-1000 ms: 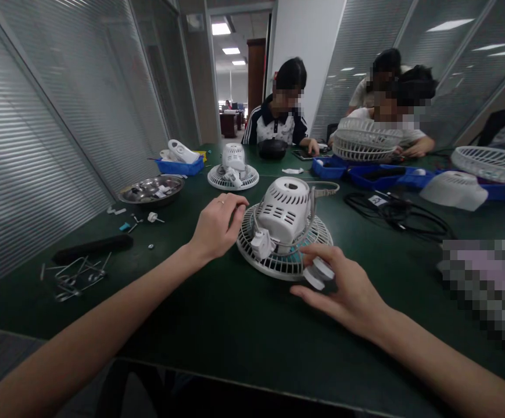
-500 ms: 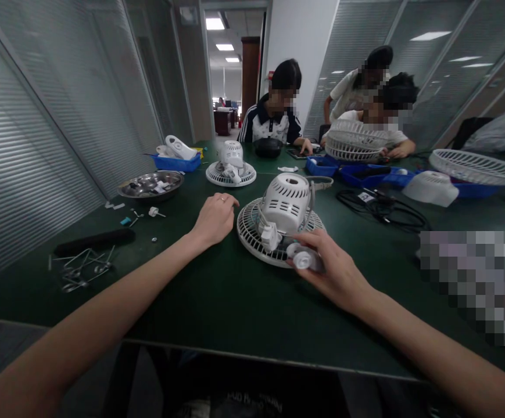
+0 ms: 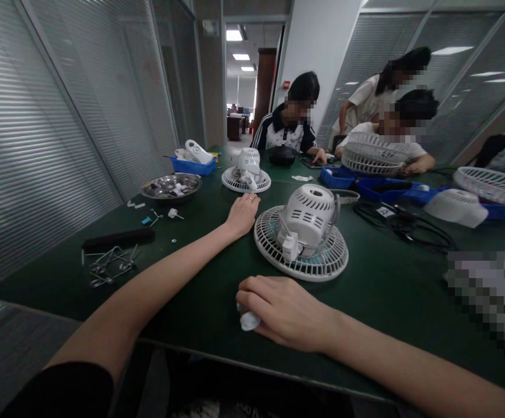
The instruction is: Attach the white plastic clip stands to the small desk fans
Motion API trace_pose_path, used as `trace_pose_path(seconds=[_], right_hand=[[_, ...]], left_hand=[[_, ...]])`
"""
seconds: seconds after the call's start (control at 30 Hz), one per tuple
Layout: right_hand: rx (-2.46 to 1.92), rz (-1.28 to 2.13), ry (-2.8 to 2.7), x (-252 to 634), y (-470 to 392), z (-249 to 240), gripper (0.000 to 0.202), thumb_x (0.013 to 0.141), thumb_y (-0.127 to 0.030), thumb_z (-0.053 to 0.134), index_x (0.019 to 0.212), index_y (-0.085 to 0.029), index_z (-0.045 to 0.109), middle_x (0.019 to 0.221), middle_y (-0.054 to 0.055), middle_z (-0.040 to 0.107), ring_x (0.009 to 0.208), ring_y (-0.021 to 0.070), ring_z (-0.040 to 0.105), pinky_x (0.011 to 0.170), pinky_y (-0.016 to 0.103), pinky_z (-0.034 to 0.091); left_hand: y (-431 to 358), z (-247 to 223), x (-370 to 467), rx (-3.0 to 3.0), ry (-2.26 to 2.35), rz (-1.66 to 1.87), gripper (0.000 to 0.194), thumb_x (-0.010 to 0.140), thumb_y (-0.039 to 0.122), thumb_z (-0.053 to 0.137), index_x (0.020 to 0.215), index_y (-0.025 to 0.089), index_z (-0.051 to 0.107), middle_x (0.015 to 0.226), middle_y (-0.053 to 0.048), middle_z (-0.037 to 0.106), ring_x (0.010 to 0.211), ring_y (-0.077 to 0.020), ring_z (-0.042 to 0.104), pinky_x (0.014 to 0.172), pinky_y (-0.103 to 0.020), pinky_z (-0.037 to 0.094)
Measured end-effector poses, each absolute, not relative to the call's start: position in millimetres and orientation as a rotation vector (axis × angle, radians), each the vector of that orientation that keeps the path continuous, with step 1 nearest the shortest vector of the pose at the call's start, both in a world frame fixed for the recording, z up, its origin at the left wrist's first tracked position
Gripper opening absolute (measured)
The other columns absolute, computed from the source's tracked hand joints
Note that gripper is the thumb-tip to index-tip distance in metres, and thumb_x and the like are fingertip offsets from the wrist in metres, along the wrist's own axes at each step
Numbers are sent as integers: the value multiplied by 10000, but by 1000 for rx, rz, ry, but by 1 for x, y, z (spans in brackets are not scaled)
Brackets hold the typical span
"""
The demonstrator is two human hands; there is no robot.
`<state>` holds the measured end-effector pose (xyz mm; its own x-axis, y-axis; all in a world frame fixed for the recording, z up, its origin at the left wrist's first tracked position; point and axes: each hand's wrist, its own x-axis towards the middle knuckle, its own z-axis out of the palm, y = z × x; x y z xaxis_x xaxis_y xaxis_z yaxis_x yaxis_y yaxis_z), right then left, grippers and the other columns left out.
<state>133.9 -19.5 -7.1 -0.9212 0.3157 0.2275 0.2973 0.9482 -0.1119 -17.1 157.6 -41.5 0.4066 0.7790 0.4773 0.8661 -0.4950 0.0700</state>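
The right hand [image 3: 285, 310] grasps a small white part [image 3: 249, 321] near the front edge of the green table [image 3: 200, 296]. Beyond it, the fan unit [image 3: 308, 220] sits on its round grille [image 3: 313, 273]; the left hand [image 3: 242, 216] lies just beside, loosely curled, and whether it holds anything cannot be told. Farther off, a metal bowl [image 3: 165, 198] contains small white and dark pieces. A blue tray [image 3: 378, 195] at right holds something dark, and a blue bin [image 3: 193, 168] at left carries white plastic parts.
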Motion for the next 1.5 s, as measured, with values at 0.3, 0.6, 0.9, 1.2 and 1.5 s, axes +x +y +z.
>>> trace_pose_path(seconds=[0.3,0.6,0.9,1.2,1.5], right_hand=[[-896,252,-2650,148,4,-21,373,829,-147,518,1181,-163,395,1034,82,586,803,173,587,659,279,451],[-946,229,-2546,144,4,-19,281,888,-263,402,1143,-150,438,981,76,567,714,158,554,624,277,417],[-1215,260,-2375,148,23,-19,252,949,-280,325,1147,-161,428,1001,89,597,737,189,590,651,311,420],[-1198,790,-1848,146,31,-28,308,899,-419,482,1103,-197,417,1030,86,561,886,205,573,782,359,465],[-935,1307,-1616,139,24,-34,373,771,-346,681,1031,-220,445,937,9,574,655,114,597,530,246,506]], left_hand=[[180,-54,-28,-2442,-1655,-600,379,766,31,441,1103,95,602,1274,-166,450,1134,-280,444,932,-382,400],[207,-54,-49,-2384,-1694,-656,377,716,-2,466,984,168,669,1337,-112,425,1244,-315,339,978,-460,369],[202,-51,-52,-2527,-1604,-716,238,858,118,470,1068,111,582,1049,-125,611,1003,-238,547,901,-395,449],[64,-24,-61,-2827,-1067,-929,176,942,216,375,1089,170,460,962,-58,574,832,-160,586,754,-297,478],[50,-25,-65,-3178,-847,-959,259,876,152,428,1125,177,361,1014,-81,528,774,-155,551,723,-310,454]])
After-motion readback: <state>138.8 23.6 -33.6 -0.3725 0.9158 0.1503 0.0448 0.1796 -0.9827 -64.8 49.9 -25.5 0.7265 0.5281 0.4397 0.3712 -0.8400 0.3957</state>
